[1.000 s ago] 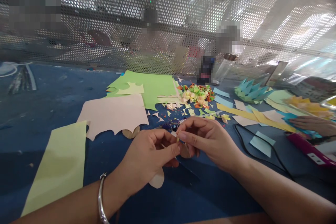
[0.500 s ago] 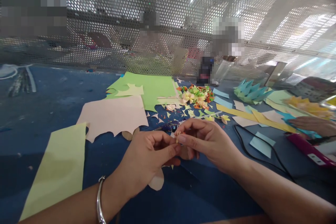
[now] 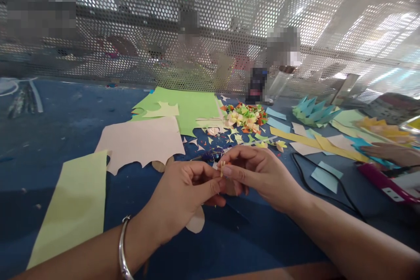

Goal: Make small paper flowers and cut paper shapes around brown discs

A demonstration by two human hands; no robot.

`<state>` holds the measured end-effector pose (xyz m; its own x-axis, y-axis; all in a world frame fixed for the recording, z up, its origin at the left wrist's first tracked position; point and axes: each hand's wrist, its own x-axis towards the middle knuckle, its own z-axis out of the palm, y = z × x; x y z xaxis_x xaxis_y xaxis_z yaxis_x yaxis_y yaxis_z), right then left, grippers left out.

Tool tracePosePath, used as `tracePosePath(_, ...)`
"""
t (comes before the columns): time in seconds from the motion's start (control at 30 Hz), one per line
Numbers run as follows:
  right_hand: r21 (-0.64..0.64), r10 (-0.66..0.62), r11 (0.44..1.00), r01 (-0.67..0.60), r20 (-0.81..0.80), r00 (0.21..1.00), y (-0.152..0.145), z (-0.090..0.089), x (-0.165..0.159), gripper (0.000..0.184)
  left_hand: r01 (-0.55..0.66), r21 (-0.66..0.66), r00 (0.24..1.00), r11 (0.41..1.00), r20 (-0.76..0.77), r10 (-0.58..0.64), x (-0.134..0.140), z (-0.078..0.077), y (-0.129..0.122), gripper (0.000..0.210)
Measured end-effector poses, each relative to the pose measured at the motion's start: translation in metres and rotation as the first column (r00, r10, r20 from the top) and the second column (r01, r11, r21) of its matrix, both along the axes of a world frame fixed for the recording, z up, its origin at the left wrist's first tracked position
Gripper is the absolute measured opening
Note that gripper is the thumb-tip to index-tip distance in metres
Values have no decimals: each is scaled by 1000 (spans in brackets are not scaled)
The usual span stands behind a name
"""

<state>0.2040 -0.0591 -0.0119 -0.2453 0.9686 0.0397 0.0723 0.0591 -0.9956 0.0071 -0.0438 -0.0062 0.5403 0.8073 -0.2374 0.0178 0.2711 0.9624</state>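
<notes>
At the center of the frame, above a blue table (image 3: 262,245), the right hand (image 3: 267,177) pinches a small pale piece (image 3: 222,169) between thumb and forefinger as the left hand (image 3: 183,190) grips its lower end the same way; fingers hide part of it. Just below the left hand shows a pink disc (image 3: 196,220), though whether it is held or lying flat cannot be told. A silver bracelet (image 3: 121,249) rings the left wrist (image 3: 144,227) at lower left. Beyond the hands, paper flowers (image 3: 247,118) sit right of center, while a green sheet (image 3: 193,105), pink sheet (image 3: 141,142) and yellow sheet (image 3: 70,205) spread across the left half. At the right edge, a co-worker's hand (image 3: 390,154) lies over blue paper (image 3: 357,142), near a purple power strip (image 3: 376,178).
</notes>
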Motion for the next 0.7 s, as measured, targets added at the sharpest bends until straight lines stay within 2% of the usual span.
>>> tracePosePath(0.4, -13, 14, 1000, -14, -30, 999, 0, 0, 1, 25, 31, 11, 999, 999, 26, -32, -3, -6, 3, 14)
tracePosePath(0.7, -44, 43, 998, -46, -55, 998, 1, 0, 1, 23, 67, -1, 997, 998, 24, -67, -2, -1, 1, 12)
